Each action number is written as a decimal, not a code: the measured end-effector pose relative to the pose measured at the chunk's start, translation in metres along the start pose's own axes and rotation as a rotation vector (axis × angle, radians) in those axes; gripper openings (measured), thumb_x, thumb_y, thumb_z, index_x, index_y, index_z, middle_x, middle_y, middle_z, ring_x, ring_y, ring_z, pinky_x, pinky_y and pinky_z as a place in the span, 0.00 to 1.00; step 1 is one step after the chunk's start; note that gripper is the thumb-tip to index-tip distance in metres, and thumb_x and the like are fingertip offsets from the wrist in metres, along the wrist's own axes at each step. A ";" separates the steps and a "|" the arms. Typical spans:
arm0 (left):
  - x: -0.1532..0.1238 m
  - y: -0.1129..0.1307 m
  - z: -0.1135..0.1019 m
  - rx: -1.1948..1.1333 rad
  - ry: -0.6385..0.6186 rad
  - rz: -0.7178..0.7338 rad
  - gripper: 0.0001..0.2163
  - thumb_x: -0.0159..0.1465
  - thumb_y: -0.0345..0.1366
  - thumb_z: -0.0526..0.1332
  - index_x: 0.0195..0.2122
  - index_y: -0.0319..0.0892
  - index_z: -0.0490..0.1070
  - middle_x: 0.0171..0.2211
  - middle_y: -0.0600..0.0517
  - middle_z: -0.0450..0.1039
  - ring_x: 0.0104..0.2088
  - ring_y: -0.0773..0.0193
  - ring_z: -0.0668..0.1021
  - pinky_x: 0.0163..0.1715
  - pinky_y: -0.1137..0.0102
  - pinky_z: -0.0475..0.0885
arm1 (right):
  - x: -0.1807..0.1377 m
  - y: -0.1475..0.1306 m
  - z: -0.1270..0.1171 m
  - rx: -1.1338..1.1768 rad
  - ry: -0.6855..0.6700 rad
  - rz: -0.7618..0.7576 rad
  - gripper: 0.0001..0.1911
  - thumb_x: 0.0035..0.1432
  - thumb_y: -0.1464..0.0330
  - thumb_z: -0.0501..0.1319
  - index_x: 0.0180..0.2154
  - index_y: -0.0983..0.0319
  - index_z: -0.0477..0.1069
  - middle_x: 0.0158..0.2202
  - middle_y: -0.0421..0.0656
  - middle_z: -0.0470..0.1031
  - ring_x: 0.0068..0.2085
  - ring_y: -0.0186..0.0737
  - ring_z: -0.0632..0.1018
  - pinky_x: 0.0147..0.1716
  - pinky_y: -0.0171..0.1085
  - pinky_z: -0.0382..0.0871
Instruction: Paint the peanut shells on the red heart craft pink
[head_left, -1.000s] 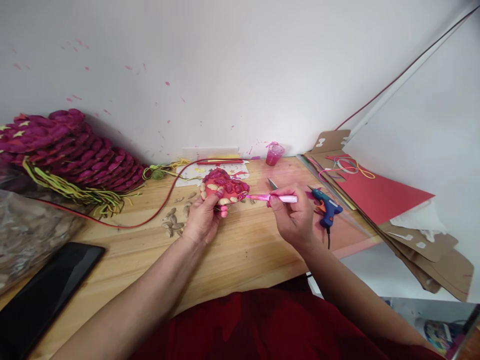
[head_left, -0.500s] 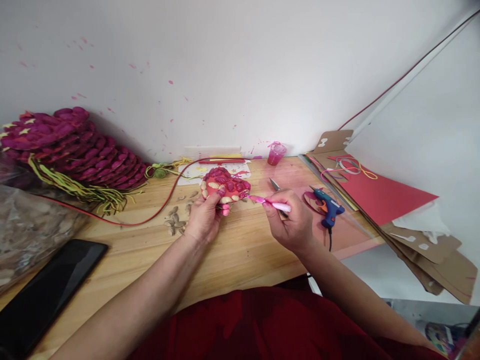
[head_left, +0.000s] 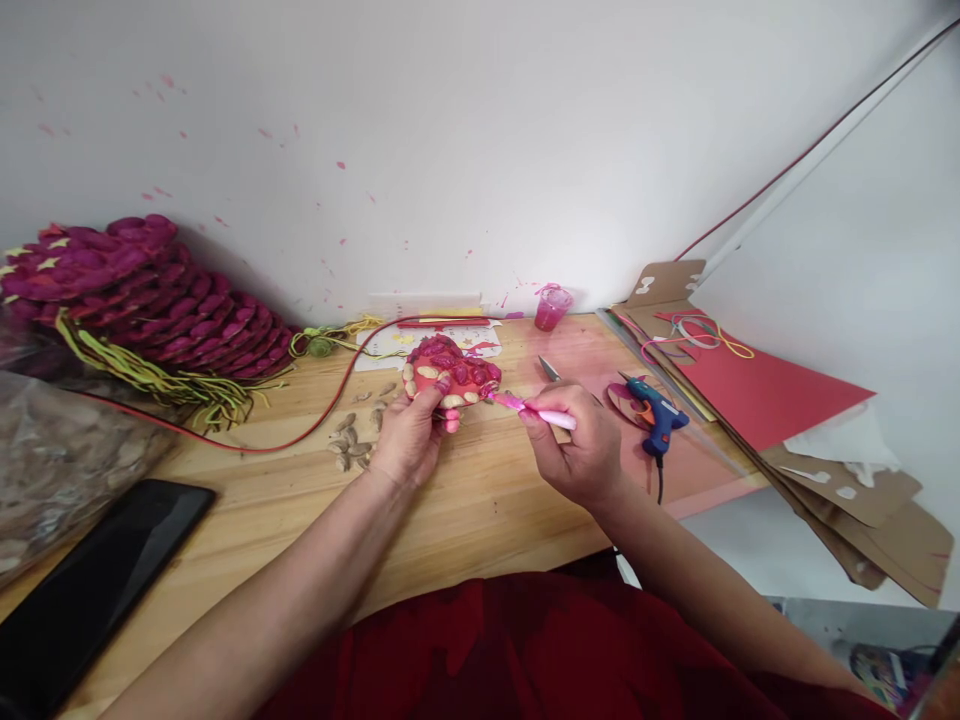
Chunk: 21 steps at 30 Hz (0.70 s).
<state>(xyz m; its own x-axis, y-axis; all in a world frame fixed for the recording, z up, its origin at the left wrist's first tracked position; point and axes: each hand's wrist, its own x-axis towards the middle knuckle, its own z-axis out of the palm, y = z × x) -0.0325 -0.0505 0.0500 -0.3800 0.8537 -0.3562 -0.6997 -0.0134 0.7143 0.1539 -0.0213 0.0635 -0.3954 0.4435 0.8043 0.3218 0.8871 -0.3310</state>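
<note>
My left hand (head_left: 411, 440) grips the lower left edge of a red disc (head_left: 435, 384) ringed with peanuts, its thumb on top. Peanuts along the disc's far and right sides are painted magenta, while those on the left and near edge are bare tan. In my right hand (head_left: 576, 445) a paintbrush (head_left: 553, 417) with a pale pink handle is pinched between thumb and fingers. Its pink bristles touch or nearly touch the disc's right edge. Several loose peanuts (head_left: 346, 436) lie on the wooden table left of the disc.
A plastic cup of magenta paint (head_left: 553, 308) stands by the wall. Scissors (head_left: 549, 368) and a blue glue gun (head_left: 664, 418) lie to the right, near red card (head_left: 780, 385) and cardboard. Stacked magenta peanut discs (head_left: 172, 300), a bag (head_left: 67, 450) and a black phone (head_left: 112, 590) occupy the left.
My right hand and the paintbrush have shifted slightly left and down along the disc's right edge. My left hand and the disc have stayed put.
</note>
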 end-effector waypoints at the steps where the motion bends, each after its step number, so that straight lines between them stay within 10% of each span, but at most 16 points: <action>1: 0.000 0.000 0.000 0.000 0.000 -0.003 0.09 0.54 0.27 0.73 0.31 0.37 0.73 0.20 0.55 0.75 0.14 0.74 0.69 0.12 0.78 0.63 | 0.000 0.000 0.001 0.000 -0.007 -0.006 0.08 0.64 0.74 0.63 0.42 0.57 0.69 0.33 0.41 0.76 0.34 0.39 0.77 0.35 0.39 0.73; 21: 0.002 -0.003 -0.001 -0.029 0.017 -0.022 0.04 0.57 0.25 0.69 0.31 0.35 0.74 0.19 0.55 0.74 0.14 0.73 0.69 0.12 0.79 0.63 | -0.005 0.000 0.004 0.011 0.044 0.072 0.06 0.64 0.74 0.62 0.41 0.58 0.69 0.34 0.41 0.77 0.34 0.38 0.78 0.35 0.37 0.72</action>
<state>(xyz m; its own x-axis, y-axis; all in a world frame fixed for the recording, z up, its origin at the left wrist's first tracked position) -0.0318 -0.0495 0.0468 -0.3746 0.8449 -0.3820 -0.7248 -0.0099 0.6889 0.1518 -0.0231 0.0577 -0.3337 0.5003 0.7990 0.3383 0.8546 -0.3939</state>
